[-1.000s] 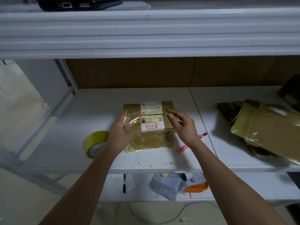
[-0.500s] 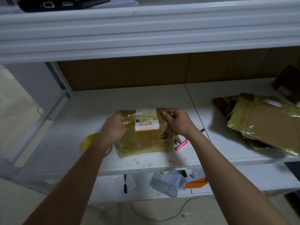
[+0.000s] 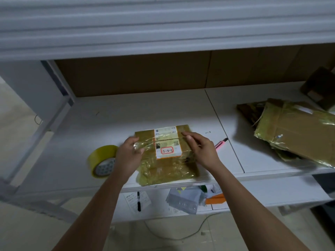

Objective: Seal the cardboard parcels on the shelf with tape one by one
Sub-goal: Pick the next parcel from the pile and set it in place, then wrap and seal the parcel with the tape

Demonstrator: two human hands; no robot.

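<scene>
The parcel (image 3: 164, 156) lies flat on the white shelf (image 3: 76, 142), near its front edge and in front of us. It is a low, boxy cardboard shape wrapped in glossy yellowish tape that wrinkles and shines over the near half. A white label (image 3: 167, 144) with an orange edge sits on top, marked "3-3-3" in a red outline.

Our left hand (image 3: 129, 156) rests on the parcel's left side, with a clear, crinkled strip of tape (image 3: 145, 144) pinched at the thumb and stretched across the top toward the label. Our right hand (image 3: 201, 149) grips the right side, fingers curled over the far edge and thumb lying on the top face.

A round tape roll (image 3: 101, 160), yellow with a pale printed core, stands on edge just left of our left hand. A slim pink cutter (image 3: 221, 142) pokes out behind our right hand. Well to the right lies a loose stack of flat parcels (image 3: 297, 131), the same shiny taped cardboard, with a dark box (image 3: 320, 87) behind them at the far right. On the lower shelf (image 3: 272, 189) we see a paper slip (image 3: 136, 199) with a black pen on it, grey plastic mailers (image 3: 183, 198) and something orange (image 3: 215, 199).
</scene>
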